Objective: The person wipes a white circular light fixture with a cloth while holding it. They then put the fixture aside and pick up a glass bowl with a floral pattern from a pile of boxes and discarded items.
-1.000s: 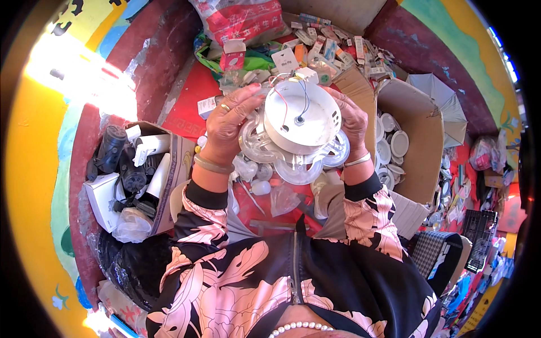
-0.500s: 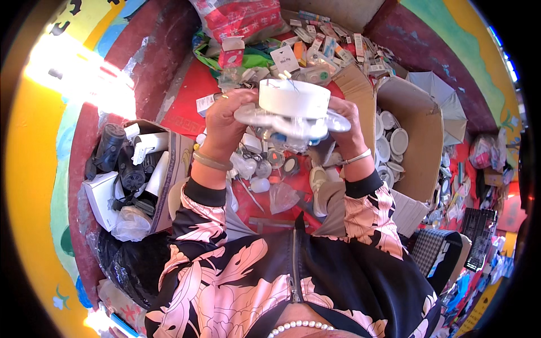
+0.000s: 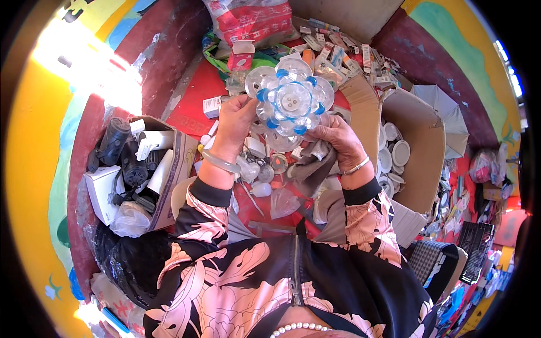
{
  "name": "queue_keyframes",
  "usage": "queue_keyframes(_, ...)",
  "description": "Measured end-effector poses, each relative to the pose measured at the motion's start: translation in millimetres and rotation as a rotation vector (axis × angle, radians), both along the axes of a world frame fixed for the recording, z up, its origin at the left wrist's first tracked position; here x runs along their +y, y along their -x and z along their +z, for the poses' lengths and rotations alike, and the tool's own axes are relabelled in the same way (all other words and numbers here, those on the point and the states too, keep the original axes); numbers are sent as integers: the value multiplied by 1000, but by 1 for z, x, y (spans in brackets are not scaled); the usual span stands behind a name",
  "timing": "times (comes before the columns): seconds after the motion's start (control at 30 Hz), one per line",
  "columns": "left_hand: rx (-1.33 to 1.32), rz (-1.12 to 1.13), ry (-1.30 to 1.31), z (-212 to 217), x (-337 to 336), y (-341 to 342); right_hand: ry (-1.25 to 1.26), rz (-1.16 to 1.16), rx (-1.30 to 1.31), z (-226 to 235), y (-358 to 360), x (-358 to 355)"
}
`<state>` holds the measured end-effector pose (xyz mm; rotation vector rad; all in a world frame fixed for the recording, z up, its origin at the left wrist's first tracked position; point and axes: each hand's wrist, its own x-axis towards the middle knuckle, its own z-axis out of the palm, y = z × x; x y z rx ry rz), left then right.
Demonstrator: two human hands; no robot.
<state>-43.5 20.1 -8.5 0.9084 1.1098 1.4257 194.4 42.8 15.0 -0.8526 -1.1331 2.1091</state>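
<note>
A flower-shaped clear lamp (image 3: 293, 101) with blue tips and rounded see-through petals is held up in front of me, its petalled face toward me. My left hand (image 3: 236, 121) is closed on its left rim, thumb on a petal. My right hand (image 3: 341, 141) pinches the lower right rim. A grey cloth (image 3: 314, 166) hangs just under my right fingers; whether they grip it too I cannot tell. Below the lamp, small round parts (image 3: 279, 162) and a clear plastic bag (image 3: 283, 203) lie on a red surface.
On the left, a carton (image 3: 179, 180) holds black and white devices. At right, an open cardboard box (image 3: 417, 152) contains white round discs. Small packages (image 3: 338, 53) are heaped at the back beside a red-and-white sack (image 3: 248, 22). A black crate (image 3: 476, 250) stands far right.
The lamp has been tipped over: its white drum-shaped base faced up, and now the clear flower side shows. My right hand has shifted slightly lower, and the grey cloth shows more.
</note>
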Motion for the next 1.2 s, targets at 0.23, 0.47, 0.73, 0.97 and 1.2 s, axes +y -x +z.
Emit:
queue_keyframes(0.23,-18,67,-79,15,-5,-7,49,-42,68,-2,2,-3)
queue_keyframes(0.47,-77,57,-72,26,-6,-8,73,-28,138,-6,1,-3)
queue_keyframes(0.73,-155,36,-125,19,-1,0,367,-265,386,-4,18,-12)
queue_keyframes(0.97,-449,-304,-177,26,-10,-29,317,-269,319,-2,23,-13)
queue_keyframes(1.2,-595,-185,14,15,-7,-35,211,-218,110,-3,24,-9)
